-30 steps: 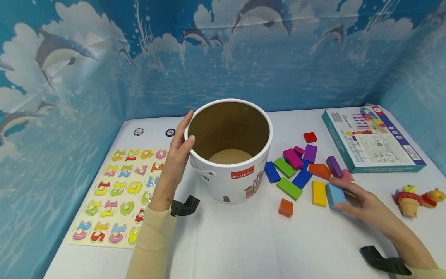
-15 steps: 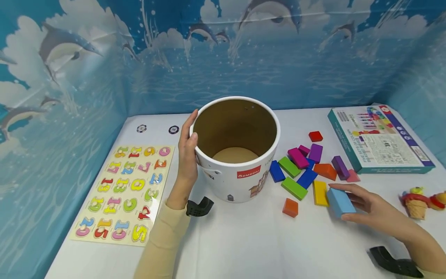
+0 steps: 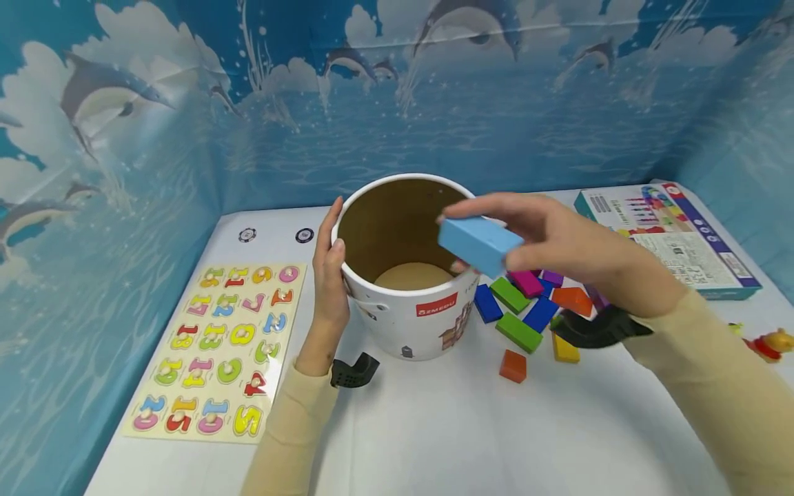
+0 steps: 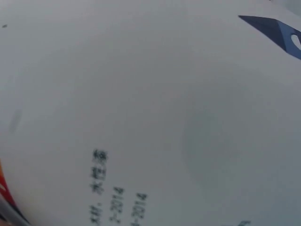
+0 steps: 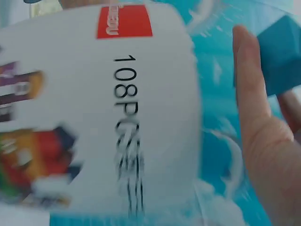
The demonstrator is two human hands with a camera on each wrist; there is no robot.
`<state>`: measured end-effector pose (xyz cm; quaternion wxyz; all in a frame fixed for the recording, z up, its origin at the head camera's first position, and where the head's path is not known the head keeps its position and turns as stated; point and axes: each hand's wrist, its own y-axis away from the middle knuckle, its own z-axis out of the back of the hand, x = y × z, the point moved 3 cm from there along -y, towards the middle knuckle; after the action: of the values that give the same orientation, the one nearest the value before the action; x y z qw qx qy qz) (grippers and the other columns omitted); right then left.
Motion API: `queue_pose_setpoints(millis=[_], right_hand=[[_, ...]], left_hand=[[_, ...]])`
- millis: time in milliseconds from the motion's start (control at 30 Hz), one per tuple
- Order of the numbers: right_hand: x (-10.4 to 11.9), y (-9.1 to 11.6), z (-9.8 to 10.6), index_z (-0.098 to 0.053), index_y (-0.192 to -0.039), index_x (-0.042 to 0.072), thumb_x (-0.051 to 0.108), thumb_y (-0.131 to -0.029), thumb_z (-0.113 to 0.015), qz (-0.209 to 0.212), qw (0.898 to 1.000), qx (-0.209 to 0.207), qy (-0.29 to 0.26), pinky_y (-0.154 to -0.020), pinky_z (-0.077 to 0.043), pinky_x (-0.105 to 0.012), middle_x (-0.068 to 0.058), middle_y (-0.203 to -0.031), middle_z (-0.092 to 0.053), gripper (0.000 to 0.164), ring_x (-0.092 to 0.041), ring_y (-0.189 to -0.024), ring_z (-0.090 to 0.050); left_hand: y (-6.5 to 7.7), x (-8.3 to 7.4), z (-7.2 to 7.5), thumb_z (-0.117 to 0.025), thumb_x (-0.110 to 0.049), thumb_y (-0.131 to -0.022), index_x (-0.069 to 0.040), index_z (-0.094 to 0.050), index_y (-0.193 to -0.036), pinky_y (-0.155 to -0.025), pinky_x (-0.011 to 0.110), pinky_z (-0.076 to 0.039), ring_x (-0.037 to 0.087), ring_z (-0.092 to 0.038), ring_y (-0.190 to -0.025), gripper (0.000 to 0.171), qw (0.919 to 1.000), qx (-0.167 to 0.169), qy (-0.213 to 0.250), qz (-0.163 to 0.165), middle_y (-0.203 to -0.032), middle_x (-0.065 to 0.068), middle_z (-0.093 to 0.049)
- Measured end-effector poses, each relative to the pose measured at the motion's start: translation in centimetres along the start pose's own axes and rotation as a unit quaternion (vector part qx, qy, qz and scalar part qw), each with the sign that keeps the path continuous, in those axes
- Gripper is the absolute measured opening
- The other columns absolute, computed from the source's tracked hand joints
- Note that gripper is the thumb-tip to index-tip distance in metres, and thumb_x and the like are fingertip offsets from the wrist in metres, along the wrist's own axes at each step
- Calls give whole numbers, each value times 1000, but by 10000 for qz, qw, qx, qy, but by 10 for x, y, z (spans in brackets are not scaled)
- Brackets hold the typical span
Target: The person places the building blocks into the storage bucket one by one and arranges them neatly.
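A transfer looks to be in hand: here's the light blue block (image 3: pixel 476 242), pinched between the right hand's (image 3: pixel 558 238) thumb and fingers at the bucket's (image 3: pixel 391 324) right rim. Next move, I'd judge: clear that rim before loosening. Left hand (image 3: pixel 330 279) against the bucket's left side, fingers fairly straight. Inside the bucket, only brown wall and bottom show; loose blocks (image 3: pixel 519 333) lie right of it.

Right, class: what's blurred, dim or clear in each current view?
Head: the number board reads clearly, while the right hand and light blue block look slightly soft; left wrist: the bucket wall is dim grey, its small lettering fuzzy; right wrist: the digits 108 read sharply, but characters below and the colourful print smear.
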<state>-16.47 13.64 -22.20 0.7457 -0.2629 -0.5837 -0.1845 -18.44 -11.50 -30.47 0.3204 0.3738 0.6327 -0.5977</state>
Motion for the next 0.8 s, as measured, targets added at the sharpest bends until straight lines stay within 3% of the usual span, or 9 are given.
queue_pose_setpoints(millis=[167, 267, 367, 467, 567, 700, 800], right_hand=[[-11, -70, 0, -41, -132, 12, 28, -84, -59, -890, 9954, 345, -61, -89, -42, -42, -9, -132, -36, 54, -32, -106, -52], [-25, -92, 1, -43, -129, 9, 25, -82, -61, -1356, 9890, 580, 127, -89, -43, -40, -6, -132, -38, 53, -28, -109, -51], [-36, -103, -2, -47, -126, 12, 25, -81, -63, -1758, 9770, 1019, 642, -91, -41, -37, -1, -132, -39, 50, -21, -121, -39], [-44, -109, -7, -52, -122, 18, 27, -80, -64, -2045, 9569, 1564, 1346, -93, -39, -37, 2, -130, -42, 45, -16, -126, -30], [-48, -112, -12, -54, -118, 24, 27, -79, -65, -2321, 9297, 2023, 2022, -89, -41, -36, 5, -126, -44, 40, -16, -121, -35], [-49, -113, -18, -57, -114, 28, 23, -79, -65, -2638, 8969, 2538, 2482, -84, -44, -34, 7, -123, -46, 36, -16, -115, -39], [-47, -114, -22, -57, -113, 29, 19, -80, -63, -2711, 8795, 2921, 2601, -84, -45, -32, 7, -122, -47, 34, -16, -116, -38]], left_hand=[[3, 4, 0, -30, -29, -86, -20, -28, -140, -94, 53, -30, 19, -31, -124, 54, 9999, -5, -121, -5, -142, -5, -27], [6, 6, -1, -29, -30, -87, -21, -28, -140, -94, 52, -31, 17, -31, -125, 54, 9998, -10, -153, 90, -142, -6, -27], [9, 3, -2, -28, -28, -87, -20, -28, -140, -96, 51, -31, 16, -31, -125, 53, 9996, -26, -171, 216, -142, -6, -27], [11, -4, -4, -26, -24, -87, -16, -27, -140, -97, 51, -29, 20, -30, -126, 54, 9994, -13, -215, 267, -143, -2, -25], [11, -15, -6, -26, -22, -87, -12, -25, -140, -99, 51, -26, 26, -29, -126, 54, 9993, 13, -301, 229, -144, 1, -24], [8, -21, -7, -26, -21, -87, -10, -25, -140, -98, 52, -25, 29, -28, -126, 55, 9989, 13, -444, 172, -144, 2, -24], [5, -16, -4, -27, -23, -87, -14, -26, -140, -99, 51, -25, 24, -28, -126, 54, 9986, -11, -511, 152, -144, 2, -24]])
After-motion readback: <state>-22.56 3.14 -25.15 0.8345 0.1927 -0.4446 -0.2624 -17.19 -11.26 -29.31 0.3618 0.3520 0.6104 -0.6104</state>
